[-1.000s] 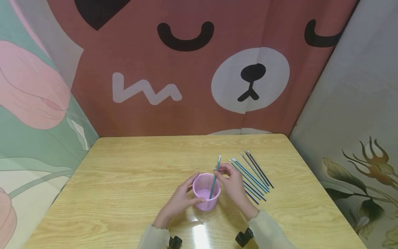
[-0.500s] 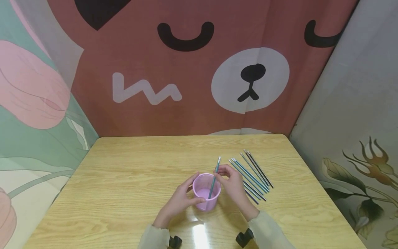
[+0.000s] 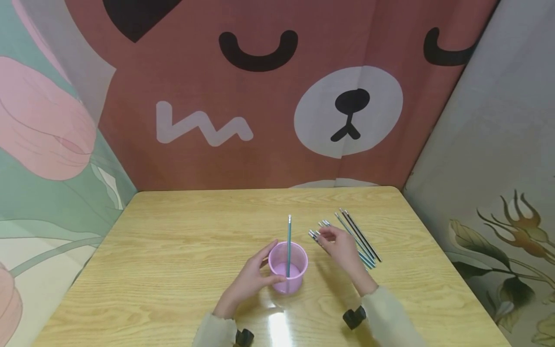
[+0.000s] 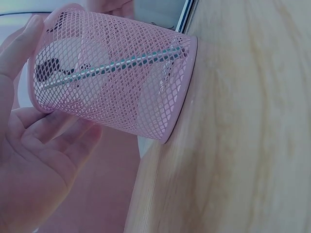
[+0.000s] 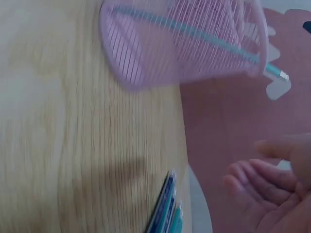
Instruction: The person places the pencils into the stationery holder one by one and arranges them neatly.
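Observation:
A pink mesh pencil cup (image 3: pixel 288 287) stands upright on the table. My left hand (image 3: pixel 255 273) grips it from the left, thumb and fingers around its upper part; the left wrist view shows the mesh side (image 4: pixel 112 73) close up. A teal pencil (image 3: pixel 289 241) with a white eraser end leans inside, that end above the rim. To the right of the cup, my right hand (image 3: pixel 340 246) is over the loose pencils, hiding part of them. In the right wrist view its fingers (image 5: pixel 265 182) are bent with nothing between them, apart from the pencil ends (image 5: pixel 167 204).
Several dark and teal pencils (image 3: pixel 357 232) lie slanted on the right part of the wooden table (image 3: pixel 182 250). A curtain with a bear print (image 3: pixel 260 164) hangs behind the table, and a patterned cloth (image 3: pixel 477 193) hangs at the right side.
My right hand has let go of the teal pencil and moved right over the loose pencils. The released pencil now leans differently in the cup. The left hand has stayed put.

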Available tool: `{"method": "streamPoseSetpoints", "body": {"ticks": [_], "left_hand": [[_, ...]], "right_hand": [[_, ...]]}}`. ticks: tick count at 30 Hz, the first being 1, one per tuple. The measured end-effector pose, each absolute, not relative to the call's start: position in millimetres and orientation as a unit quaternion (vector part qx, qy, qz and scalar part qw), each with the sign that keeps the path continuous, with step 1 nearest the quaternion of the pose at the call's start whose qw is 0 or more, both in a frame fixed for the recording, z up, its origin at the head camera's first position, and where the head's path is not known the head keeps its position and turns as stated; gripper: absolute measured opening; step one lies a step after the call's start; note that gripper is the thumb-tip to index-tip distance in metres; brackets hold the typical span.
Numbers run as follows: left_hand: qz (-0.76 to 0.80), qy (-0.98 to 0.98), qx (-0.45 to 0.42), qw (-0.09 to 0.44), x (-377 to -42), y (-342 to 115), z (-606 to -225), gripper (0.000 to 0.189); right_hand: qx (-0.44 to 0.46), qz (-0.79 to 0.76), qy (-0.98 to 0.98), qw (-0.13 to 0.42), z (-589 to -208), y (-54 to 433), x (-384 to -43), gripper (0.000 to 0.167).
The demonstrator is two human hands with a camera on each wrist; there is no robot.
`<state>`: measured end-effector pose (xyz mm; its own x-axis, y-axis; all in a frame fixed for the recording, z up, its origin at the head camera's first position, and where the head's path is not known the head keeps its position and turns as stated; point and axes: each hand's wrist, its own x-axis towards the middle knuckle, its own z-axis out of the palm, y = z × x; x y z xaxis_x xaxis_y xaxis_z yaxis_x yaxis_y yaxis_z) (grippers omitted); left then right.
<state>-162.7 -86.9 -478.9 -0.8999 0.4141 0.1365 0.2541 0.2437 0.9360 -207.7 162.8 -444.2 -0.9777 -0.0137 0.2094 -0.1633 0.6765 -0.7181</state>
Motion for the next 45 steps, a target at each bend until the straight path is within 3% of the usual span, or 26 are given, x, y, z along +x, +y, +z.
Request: {"method": "streamPoseSetpoints", "body": {"ticks": [16, 27, 38, 45], "left_hand": [[0.575, 0.788, 0.214, 0.062, -163.2, -87.0, -480.5, 0.09], [0.573, 0.788, 0.215, 0.062, -163.4, -86.9, -481.6, 0.092], [0.572, 0.788, 0.219, 0.059, -162.7, -87.0, -480.9, 0.089], [0.566, 0.791, 0.224, 0.057, -163.0, -87.3, -480.8, 0.089]], "right_hand": [[0.036, 0.207, -0.978, 0.007, -466.2, 184.2, -220.3, 0.013], [0.059, 0.163, -0.985, 0.003, -474.7, 182.8, -224.9, 0.006], [0.074, 0.147, -0.986, 0.0, -474.6, 180.2, -226.4, 0.006], [0.075, 0.239, -0.968, -0.022, -475.8, 187.5, -230.1, 0.007]]}}
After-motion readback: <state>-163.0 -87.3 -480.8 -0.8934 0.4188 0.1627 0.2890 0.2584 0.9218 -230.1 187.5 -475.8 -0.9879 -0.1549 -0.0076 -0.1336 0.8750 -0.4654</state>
